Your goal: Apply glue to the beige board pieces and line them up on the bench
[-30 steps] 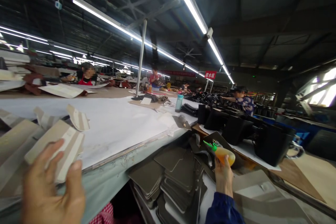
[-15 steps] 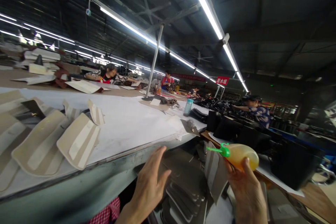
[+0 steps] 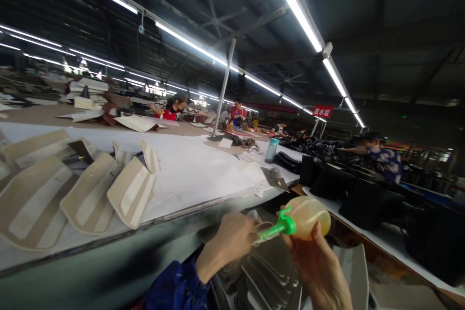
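Observation:
My right hand (image 3: 316, 264) is wrapped round a clear squeeze bottle (image 3: 312, 218) of amber liquid, holding it tilted on its side. Its green nozzle (image 3: 279, 228) points left towards my left hand (image 3: 236, 237). The fingers of that hand are closed at the nozzle tip, where something pale and see-through shows; blur and the fingers hide what they pinch. Beneath both hands lies a stack of grey-brown panels (image 3: 269, 276). To the left, several beige panels with white strips (image 3: 132, 191) lie overlapping on the white-covered table (image 3: 189, 169).
A light blue drinking bottle (image 3: 271, 150) and a dark panel with a metal clasp (image 3: 276, 179) are on the table's far right. Black bag pieces (image 3: 374, 198) line the bench at right. A metal post (image 3: 224, 87) rises from the table. Other people work farther back.
My left hand went from open to closed and moved right to the nozzle tip. The squeeze bottle moved left and tipped nozzle-down. The view turned slightly left.

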Motion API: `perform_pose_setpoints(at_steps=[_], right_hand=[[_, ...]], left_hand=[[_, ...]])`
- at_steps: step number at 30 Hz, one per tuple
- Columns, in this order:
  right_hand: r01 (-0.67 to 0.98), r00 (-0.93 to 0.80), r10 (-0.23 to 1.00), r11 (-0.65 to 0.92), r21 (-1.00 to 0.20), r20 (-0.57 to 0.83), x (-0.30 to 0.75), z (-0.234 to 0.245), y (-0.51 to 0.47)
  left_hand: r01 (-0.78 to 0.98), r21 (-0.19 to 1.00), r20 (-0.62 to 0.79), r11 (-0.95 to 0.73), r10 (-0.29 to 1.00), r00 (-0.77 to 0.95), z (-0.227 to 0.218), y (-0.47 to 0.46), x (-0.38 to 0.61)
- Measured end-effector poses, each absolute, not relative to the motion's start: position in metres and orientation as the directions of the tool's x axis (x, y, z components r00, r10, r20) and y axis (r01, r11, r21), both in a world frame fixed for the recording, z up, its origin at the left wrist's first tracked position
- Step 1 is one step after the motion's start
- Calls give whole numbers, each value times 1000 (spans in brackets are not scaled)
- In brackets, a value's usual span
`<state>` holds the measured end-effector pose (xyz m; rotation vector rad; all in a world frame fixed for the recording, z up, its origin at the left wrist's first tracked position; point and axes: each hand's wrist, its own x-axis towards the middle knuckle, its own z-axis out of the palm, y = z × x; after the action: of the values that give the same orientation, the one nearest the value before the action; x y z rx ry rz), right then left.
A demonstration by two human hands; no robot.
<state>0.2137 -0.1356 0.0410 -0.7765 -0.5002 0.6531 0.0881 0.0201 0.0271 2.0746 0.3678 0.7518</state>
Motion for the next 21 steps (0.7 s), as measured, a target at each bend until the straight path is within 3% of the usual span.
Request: perform_pose_setpoints(at_steps=[5, 11, 15, 18, 21], right_hand=[[-223, 822, 532, 630, -744, 204, 218, 45, -128], [-57, 857, 422, 648, -759, 296, 200, 38, -116], [40, 849, 396, 612, -790, 349, 190, 34, -118], [25, 863, 380, 626, -780, 332, 188, 33, -118], [-2, 873, 388, 611, -792, 297, 191, 30, -119]], left_hand=[[-1, 907, 288, -422, 616, 733, -12, 34, 81], [-195, 976, 201, -96, 741, 640, -34, 39, 77], [-360, 919, 112, 161, 770, 628, -29, 30, 67], [-426, 824, 56, 373, 695, 717, -16, 17, 58], [-480, 730, 90, 487, 627, 774, -1, 3, 52]])
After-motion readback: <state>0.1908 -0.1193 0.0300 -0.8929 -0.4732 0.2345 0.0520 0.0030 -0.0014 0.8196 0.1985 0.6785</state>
